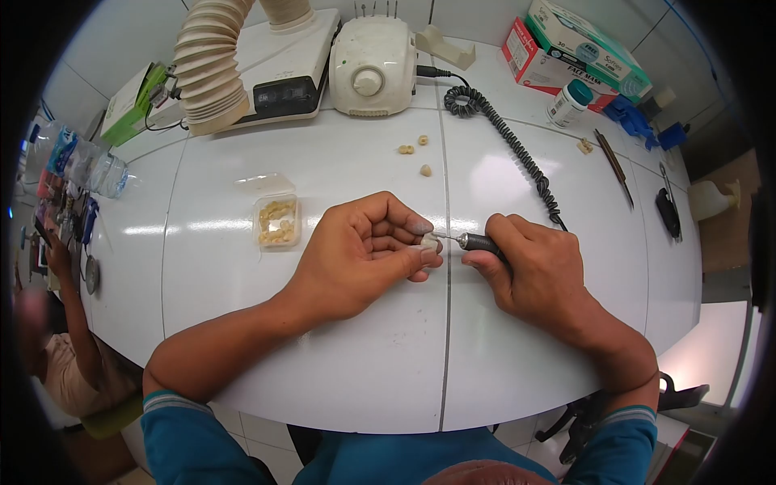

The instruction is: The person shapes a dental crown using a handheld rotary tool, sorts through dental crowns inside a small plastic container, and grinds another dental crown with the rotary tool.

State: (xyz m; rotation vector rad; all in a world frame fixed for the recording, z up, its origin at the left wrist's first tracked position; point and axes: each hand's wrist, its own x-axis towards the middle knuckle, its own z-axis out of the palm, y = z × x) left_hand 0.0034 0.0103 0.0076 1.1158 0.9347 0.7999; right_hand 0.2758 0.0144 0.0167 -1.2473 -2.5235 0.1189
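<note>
My left hand (356, 257) is closed, pinching a small whitish dental crown (431, 242) between thumb and fingertips. In my right hand (537, 263) is a black rotary handpiece (482, 244), gripped like a pen and pointing left. Its thin metal bur (446, 236) reaches the crown; whether it touches cannot be made out. A coiled black cord (517, 145) runs from behind my right hand up to a cream control unit (373, 69) with a round knob. Several tooth-coloured pieces (425, 170) lie on the white table beyond my hands.
Left of my left hand sits a clear box (276, 221) of yellowish pieces. A ribbed suction hose (212, 69) hangs at the back left. Mask boxes (578, 56), a white jar (569, 103) and a brown pen-like tool (614, 168) are at right. Another person (69, 347) sits far left.
</note>
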